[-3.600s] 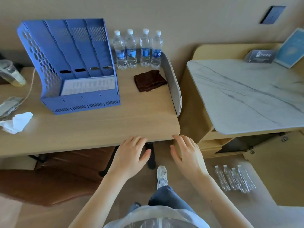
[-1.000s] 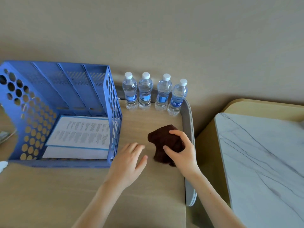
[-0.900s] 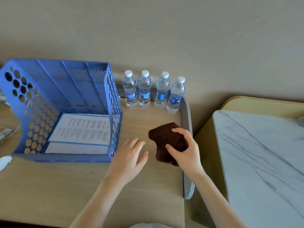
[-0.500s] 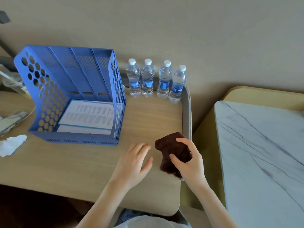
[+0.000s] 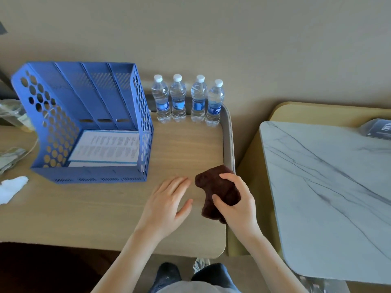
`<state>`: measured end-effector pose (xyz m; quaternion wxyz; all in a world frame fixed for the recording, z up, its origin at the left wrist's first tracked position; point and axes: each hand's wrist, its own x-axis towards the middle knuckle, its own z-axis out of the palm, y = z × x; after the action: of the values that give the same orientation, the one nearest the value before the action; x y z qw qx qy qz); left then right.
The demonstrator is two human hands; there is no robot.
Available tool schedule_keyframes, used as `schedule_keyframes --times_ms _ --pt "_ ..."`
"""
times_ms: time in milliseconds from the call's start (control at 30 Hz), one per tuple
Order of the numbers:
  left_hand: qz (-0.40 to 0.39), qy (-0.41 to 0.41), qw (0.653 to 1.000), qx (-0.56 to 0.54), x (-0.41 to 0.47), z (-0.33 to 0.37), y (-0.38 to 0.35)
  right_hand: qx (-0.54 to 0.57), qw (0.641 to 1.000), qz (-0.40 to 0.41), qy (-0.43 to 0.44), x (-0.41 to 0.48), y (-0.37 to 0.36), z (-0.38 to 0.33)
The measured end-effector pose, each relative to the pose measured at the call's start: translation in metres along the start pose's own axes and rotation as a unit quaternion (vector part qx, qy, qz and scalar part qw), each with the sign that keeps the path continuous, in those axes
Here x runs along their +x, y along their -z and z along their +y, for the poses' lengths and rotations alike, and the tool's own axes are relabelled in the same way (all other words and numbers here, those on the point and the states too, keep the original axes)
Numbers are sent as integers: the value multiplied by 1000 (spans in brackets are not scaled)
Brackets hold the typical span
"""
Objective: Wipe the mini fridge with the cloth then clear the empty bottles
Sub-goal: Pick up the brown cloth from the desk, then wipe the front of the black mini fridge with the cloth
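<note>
Cloth (image 5: pixel 218 192) — gripped by right hand (image 5: pixel 238 205) at desk (image 5: pixel 105 212) edge.

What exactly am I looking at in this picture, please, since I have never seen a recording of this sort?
No machine is involved: a person wears one wide-angle camera on the head, and it looks down at their two bare hands. The right hand grips a dark brown cloth near the right edge of a wooden desk. The left hand is open and flat over the desk, holding nothing. At the back of the desk four capped water bottles stand in a row beside a blue file organiser with printed papers in it. A crumpled white tissue lies at the far left. To the right is a separate marble-topped surface.
</note>
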<state>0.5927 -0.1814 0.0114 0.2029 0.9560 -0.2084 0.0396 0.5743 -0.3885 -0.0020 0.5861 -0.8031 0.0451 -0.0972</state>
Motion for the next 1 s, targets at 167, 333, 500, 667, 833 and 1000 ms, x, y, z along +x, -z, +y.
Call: schedule_keyframes --times_ms 167,333,500,667,833,1000 --pt "6 -42 999 -5 -28 -3 11 -16 999 48 10 -42 -9 -15" --pt "-13 -96 995 -16 -86 -20 19 -36 993 113 -24 -114 -35 -28" --pt "-50 -145 988 -35 -154 -36 27 -11 983 167 -79 -205 -68 -40" --pt "-93 -196 974 -66 -202 -35 35 -12 967 223 -118 -285 -87 -59" --pt "-122 -256 954 -95 -222 -15 39 -41 946 293 -129 -338 -83 -70" --pt "-140 -310 933 -118 -234 19 33 -35 914 377 -144 -384 -67 -80"
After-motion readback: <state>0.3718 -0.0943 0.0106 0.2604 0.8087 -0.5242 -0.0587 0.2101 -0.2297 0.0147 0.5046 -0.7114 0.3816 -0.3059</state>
